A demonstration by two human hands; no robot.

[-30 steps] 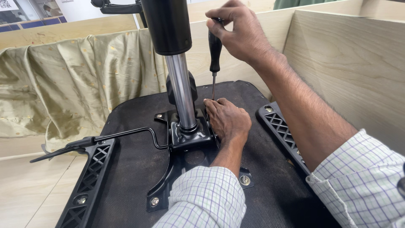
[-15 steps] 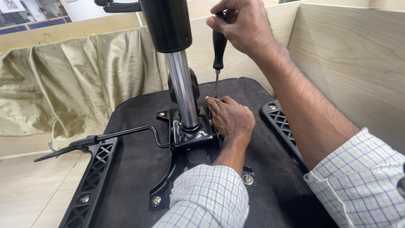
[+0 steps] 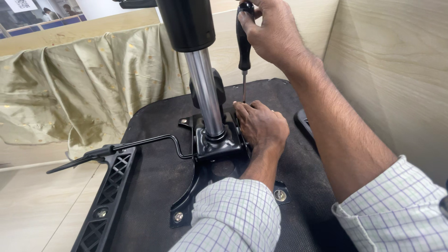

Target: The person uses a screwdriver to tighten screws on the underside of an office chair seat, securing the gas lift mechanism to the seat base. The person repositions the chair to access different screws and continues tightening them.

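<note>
The right hand [image 3: 273,35] grips a black-handled screwdriver [image 3: 243,46] upright, tip at the black metal seat plate [image 3: 217,144] on the upturned black chair seat [image 3: 154,177]; the left hand [image 3: 261,126] rests flat beside it. Fastening appears underway; next, keeping the tip seated.

Screwdriver [image 3: 243,51]: black handle, thin bright metal shaft. Held upright, tip down, at the rear right corner of the mounting plate; handle top enclosed by the right hand [image 3: 270,35], tip just beside the fingertips of the left hand [image 3: 261,126].

Mounting plate [image 3: 219,147]: glossy black pressed steel, fixed to the underside of an upturned chair seat [image 3: 154,172] covered in black fabric. Arms run toward the viewer, each ending in a silver bolt head; another bolt shows at the rear left corner.

Gas-lift column [image 3: 205,93]: polished chrome tube rising upright from the plate's centre into a wider black sleeve.

Lever [image 3: 140,143]: thin black rod, bent, extending left from the plate.
</note>
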